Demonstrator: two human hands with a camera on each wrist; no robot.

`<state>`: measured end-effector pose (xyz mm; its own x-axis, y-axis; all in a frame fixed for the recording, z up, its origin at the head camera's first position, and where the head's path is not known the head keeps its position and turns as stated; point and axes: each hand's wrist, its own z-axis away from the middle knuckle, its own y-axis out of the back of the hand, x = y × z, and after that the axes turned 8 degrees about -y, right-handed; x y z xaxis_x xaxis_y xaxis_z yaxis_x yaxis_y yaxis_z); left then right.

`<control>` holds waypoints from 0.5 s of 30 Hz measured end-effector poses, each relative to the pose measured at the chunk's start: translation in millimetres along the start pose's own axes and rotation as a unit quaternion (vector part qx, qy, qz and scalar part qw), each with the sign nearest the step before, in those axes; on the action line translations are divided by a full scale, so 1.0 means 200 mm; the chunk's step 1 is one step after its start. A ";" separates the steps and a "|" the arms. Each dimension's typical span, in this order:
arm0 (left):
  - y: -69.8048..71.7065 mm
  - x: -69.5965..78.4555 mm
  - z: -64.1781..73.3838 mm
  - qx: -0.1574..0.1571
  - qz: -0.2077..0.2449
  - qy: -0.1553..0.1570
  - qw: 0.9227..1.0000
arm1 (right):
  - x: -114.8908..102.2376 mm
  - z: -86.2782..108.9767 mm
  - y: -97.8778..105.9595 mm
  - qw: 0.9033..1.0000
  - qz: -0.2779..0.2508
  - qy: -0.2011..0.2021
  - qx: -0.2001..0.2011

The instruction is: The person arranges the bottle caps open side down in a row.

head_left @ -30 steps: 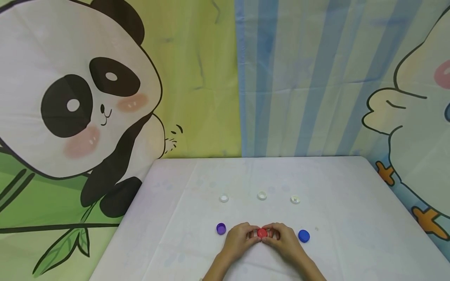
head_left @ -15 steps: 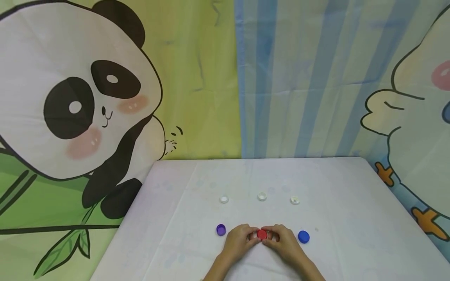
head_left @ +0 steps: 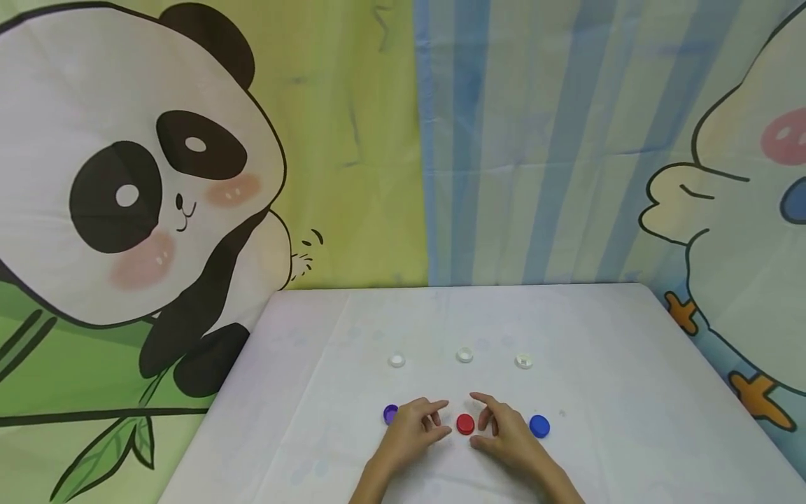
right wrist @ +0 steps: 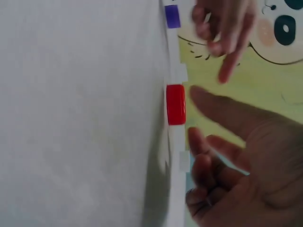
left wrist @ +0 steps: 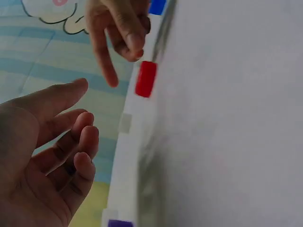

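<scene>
A red bottle cap (head_left: 465,424) lies on the white table between the two hands, and neither touches it. Just left of it is my left hand (head_left: 411,428), its thumb and index finger spread apart and the other fingers loosely bent. My right hand (head_left: 506,435) mirrors it on the other side, holding nothing. Beyond the left hand, a purple cap (head_left: 389,414) is partly covered by that hand. A blue cap (head_left: 539,426) lies right of the right hand. The wrist views show the red cap (left wrist: 146,79) from its side, apart from the fingertips.
Farther back on the table (head_left: 315,448) stand three small white round pieces in a row: left (head_left: 397,360), middle (head_left: 464,355) and right (head_left: 523,361). Behind the table hangs a printed curtain (head_left: 352,140) with a panda at the left.
Both hands have let go of the red cap and drawn apart, left hand leftward and right hand slightly rightward. The red cap stays on the table. The head view has shifted slightly.
</scene>
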<state>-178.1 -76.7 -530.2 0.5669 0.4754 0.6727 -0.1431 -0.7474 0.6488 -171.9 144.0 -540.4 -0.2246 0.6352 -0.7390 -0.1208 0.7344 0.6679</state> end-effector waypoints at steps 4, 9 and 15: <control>0.15 0.00 0.02 0.073 -0.001 -0.017 0.997 | -0.08 -0.03 0.02 0.999 -0.014 0.020 0.031; 0.29 -0.09 0.08 0.181 -0.022 0.000 0.983 | -0.21 -0.09 0.01 0.998 -0.055 0.017 0.039; 0.37 -0.23 0.19 0.202 0.012 0.046 0.978 | -0.36 -0.15 -0.08 0.990 -0.139 0.017 0.014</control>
<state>-184.1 -170.5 -526.1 0.4901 0.4804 0.7273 0.1869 -0.8730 0.4506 -182.8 79.6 -494.5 -0.2194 0.4001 -0.8898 -0.1561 0.8859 0.4368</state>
